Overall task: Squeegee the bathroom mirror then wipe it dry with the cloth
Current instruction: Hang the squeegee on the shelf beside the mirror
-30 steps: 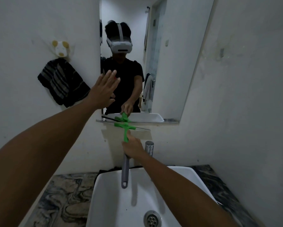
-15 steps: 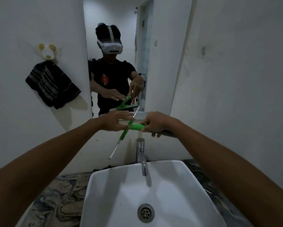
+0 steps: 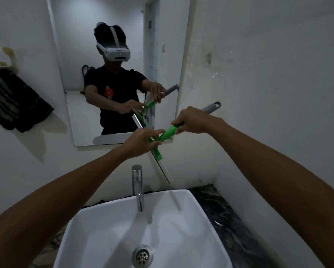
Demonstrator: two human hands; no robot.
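From the head camera, the mirror hangs on the white wall straight above the sink, and everything else sits around it. The squeegee is held in front of the mirror's lower right corner: its green neck runs up to the right into a grey handle whose looped end pokes out past the mirror's right edge, while its blade slants down and to the right below the mirror's bottom edge, toward the tap. The right hand is wrapped round the squeegee's handle just right of the mirror's lower corner, fingers curled closed on it. The left hand meets the green head at the mirror's bottom edge, thumb and fingertips pinching it where the neck joins the blade. The blade does not appear to lie flat on the glass, though whether it touches the wall below cannot be told. Well to the left of the mirror, a dark striped cloth hangs from a pale hook on the wall. Below the mirror, the tap rises at the back of the sink, and a dark marbled counter surrounds the sink.
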